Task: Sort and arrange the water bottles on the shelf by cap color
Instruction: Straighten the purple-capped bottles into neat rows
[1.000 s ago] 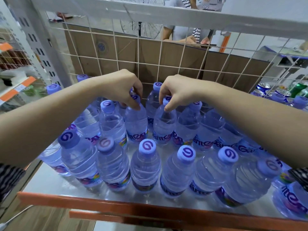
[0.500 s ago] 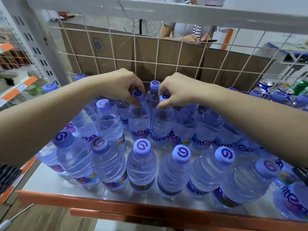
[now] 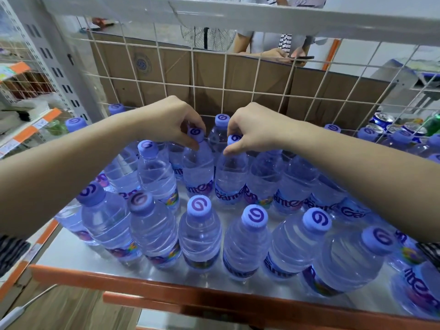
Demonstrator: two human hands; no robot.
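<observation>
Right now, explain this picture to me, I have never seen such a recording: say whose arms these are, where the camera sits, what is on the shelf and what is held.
No machine here: the two bare arms are a person's, and the one picture comes from a camera worn on that person's head, looking forward and down. The metal shelf with an orange front edge carries rows of clear water bottles with purple caps. The left hand pinches the cap of the left bottle in the second row; the right hand pinches the cap of the right bottle beside it. Behind the wire grid stand cardboard boxes; drink cans sit at the far right.
</observation>
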